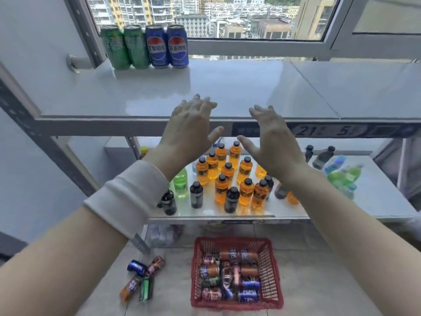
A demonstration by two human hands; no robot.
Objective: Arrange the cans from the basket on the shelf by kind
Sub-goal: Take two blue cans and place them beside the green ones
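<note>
The cans (pixel 239 256) are lying on their sides in the red basket (pixel 237 306) down on the floor, piled up, most with their long axis running left to right across it. Orange, blue, red and green are all jumbled together.

Both your grips are well above them, up at the front edge of the top shelf (pixel 227 87). Your left grip (pixel 189 131) is released, fingers spread and holding nothing. Your right grip (pixel 273 142) is the same, palm down and empty. The basket sits straight below and between the 2, a touch nearer your right, so I'd say the next reach is a drop down and back toward you, with the right the handier side.

A grip across a can's width looks like the natural take, then you tip it upright.

On the shelf's far left stand 2 green cans (pixel 125 46) touching 2 blue cans (pixel 167 46), already sorted by kind. Just left of the basket, 4 loose cans (pixel 142 279) lie on the floor, closer to your left.
</note>
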